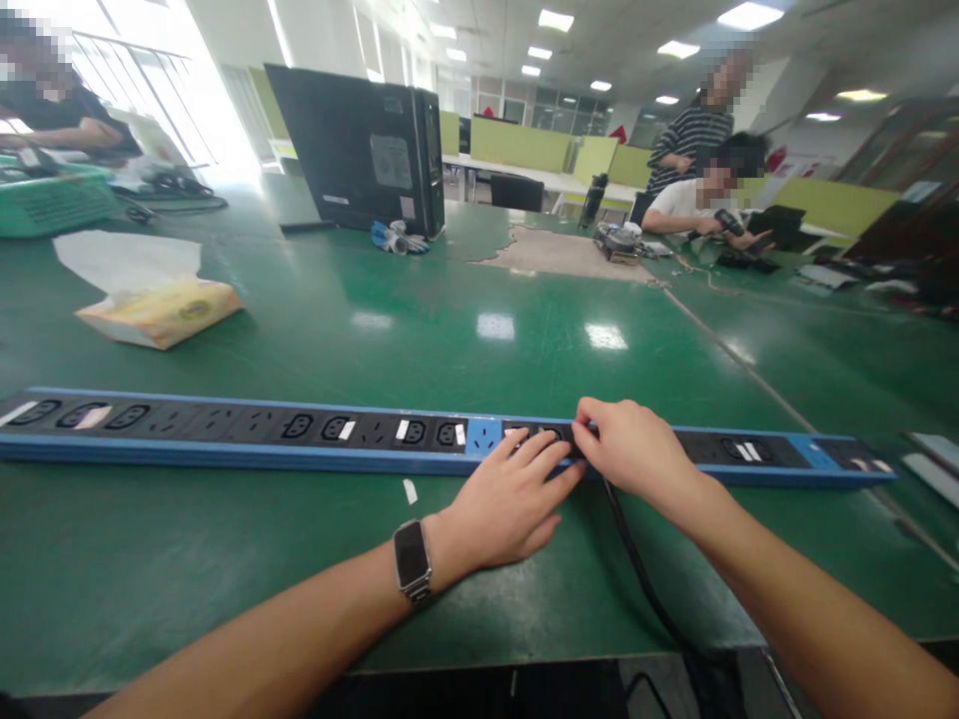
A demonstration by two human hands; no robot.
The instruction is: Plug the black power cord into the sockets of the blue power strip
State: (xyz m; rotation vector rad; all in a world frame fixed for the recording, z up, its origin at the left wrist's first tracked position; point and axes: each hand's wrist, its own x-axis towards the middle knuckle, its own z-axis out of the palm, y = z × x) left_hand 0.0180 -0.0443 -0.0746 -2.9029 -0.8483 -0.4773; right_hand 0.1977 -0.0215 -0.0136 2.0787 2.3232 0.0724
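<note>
1. Nearest, left forearm [277,629] with smartwatch [413,559] at the wrist.
2. Next, black cable [635,554], over the worktop [247,529].
3. Rests left hand [509,499] on power strip [479,437] lying sideways across the worktop, fingers spread, grip wide.
4. Bends right hand [636,444] at the strip, grip narrow; cannot tell whether holding anything.
5. Beyond, tissue pack [165,310], then gloves [401,238] by computer tower [360,150].

The single head-worn view looks forward and down, from close by, across the flat, glossy green desk [420,359].
</note>
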